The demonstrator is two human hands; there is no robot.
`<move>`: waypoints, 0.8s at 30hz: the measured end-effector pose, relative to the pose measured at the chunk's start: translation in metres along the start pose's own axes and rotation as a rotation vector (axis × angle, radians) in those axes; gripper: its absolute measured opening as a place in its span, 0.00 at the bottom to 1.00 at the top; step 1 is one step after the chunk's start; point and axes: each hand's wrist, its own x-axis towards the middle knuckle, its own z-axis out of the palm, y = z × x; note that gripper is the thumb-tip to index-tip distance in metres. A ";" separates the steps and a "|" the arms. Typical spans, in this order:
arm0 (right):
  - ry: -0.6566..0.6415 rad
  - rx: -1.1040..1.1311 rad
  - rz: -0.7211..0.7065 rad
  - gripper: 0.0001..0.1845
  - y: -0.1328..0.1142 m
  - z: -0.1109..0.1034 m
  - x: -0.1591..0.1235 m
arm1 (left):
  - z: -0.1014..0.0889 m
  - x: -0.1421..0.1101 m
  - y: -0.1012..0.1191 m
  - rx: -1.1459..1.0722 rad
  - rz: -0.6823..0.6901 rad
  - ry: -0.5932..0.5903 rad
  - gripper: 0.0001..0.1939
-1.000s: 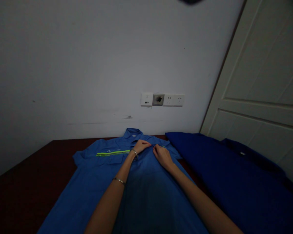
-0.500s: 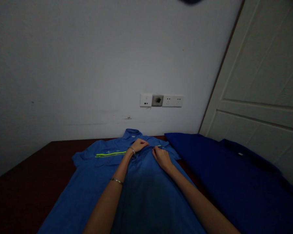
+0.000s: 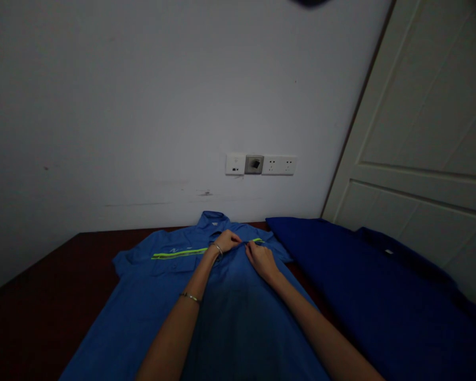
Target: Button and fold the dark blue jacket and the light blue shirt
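A blue work shirt (image 3: 150, 296) with a yellow-green reflective stripe lies flat, front up, on a dark brown table (image 3: 35, 296), collar toward the wall. My left hand (image 3: 227, 241) and my right hand (image 3: 261, 259) meet at the shirt's chest, just below the collar. Both have fingers curled and pinched on the shirt's front placket. Two thin bracelets show on my left forearm and wrist.
A pile of darker blue clothing (image 3: 373, 286) lies on the table to the right, against a white door (image 3: 428, 137). A row of wall sockets (image 3: 261, 164) sits on the white wall above the shirt's collar.
Both hands stay pinched at the shirt's chest and have slid slightly toward me along the placket. The camera has shifted a little.
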 end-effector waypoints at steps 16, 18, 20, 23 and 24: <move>-0.043 0.009 -0.017 0.17 0.003 -0.008 0.003 | 0.002 0.004 -0.007 0.017 0.048 0.047 0.10; -0.039 0.008 -0.021 0.17 0.003 -0.008 0.003 | 0.001 0.005 -0.006 0.039 0.061 0.050 0.10; -0.041 0.002 -0.032 0.18 0.004 -0.009 0.004 | 0.000 0.005 -0.005 0.067 0.075 0.046 0.10; -0.059 -0.014 -0.044 0.18 0.004 -0.009 0.004 | -0.001 0.005 -0.003 0.104 0.092 0.034 0.10; -0.064 -0.018 -0.046 0.18 0.004 -0.009 0.004 | -0.002 0.005 -0.002 0.112 0.098 0.029 0.10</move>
